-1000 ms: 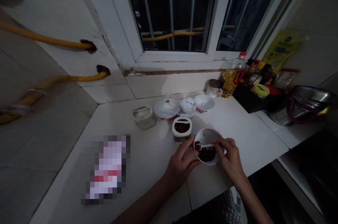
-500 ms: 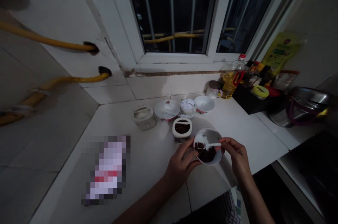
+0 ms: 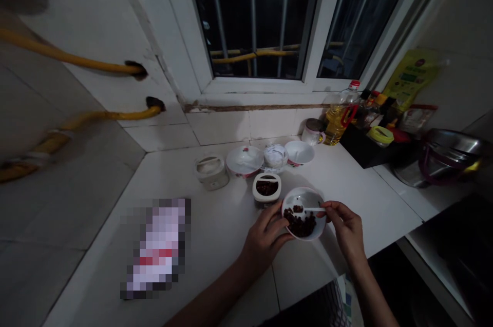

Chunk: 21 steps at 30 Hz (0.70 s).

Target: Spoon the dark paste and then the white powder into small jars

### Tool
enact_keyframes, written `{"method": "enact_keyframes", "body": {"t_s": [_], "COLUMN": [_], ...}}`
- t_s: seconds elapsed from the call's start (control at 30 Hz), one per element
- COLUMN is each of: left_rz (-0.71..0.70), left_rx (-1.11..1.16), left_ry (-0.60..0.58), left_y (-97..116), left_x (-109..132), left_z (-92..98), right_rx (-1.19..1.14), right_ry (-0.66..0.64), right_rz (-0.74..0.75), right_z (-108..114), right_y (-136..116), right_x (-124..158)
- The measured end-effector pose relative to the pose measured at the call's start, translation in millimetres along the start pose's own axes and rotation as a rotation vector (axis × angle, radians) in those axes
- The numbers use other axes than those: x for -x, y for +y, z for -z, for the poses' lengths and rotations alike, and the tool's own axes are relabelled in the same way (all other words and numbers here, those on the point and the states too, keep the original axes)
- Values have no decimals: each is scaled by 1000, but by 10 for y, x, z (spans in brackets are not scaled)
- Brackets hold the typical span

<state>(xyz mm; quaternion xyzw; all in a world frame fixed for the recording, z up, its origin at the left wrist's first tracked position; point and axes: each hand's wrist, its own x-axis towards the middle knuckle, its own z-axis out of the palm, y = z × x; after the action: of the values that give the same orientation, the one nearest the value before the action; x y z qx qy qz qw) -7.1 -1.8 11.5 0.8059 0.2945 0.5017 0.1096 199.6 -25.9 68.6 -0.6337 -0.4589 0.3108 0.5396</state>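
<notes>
Near the front edge of the white tiled desk point(image 3: 215, 224), the left hand point(image 3: 265, 237) is closed around the left side of a small white bowl point(image 3: 303, 212), fingers on its rim and wall. The bowl holds a heap of dark reddish pieces point(image 3: 302, 223), possibly dried chilli or beans; the dim light leaves this uncertain. The right hand point(image 3: 346, 229) pinches the handle of a small white spoon point(image 3: 308, 210) between thumb and fingertips; the spoon's bowl end lies among the dark pieces near the left inner wall.

Just behind the bowl stands a square white container point(image 3: 266, 187) with similar dark contents, open at the top. Farther back, in a row: a round lidded jar point(image 3: 210, 172), a shallow white dish point(image 3: 244, 160), a lidded white pot point(image 3: 275, 156) and another white bowl point(image 3: 300, 152). A small capped jar point(image 3: 313, 131) and an oil bottle point(image 3: 339, 114) stand under the barred window point(image 3: 265, 14). At right, a dark tray point(image 3: 365, 150) carries condiment bottles, beside a steel pot point(image 3: 442, 155). A blurred-out packet point(image 3: 156, 247) lies at left on the desk.
</notes>
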Motion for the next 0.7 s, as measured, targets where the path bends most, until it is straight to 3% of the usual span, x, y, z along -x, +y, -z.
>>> {"method": "enact_keyframes", "body": {"t_s": [0.37, 0.7], "left_rz": [-1, 16], "left_rx": [-8, 15], "left_ry": [2, 11], "left_y": [5, -9], "left_x": [-6, -6], "left_z": [6, 3], "right_rx": [46, -140], "right_ry": [26, -30], "right_rz": [1, -55], "right_z": [9, 7], "right_y": [57, 30], "right_x": [9, -34]}}
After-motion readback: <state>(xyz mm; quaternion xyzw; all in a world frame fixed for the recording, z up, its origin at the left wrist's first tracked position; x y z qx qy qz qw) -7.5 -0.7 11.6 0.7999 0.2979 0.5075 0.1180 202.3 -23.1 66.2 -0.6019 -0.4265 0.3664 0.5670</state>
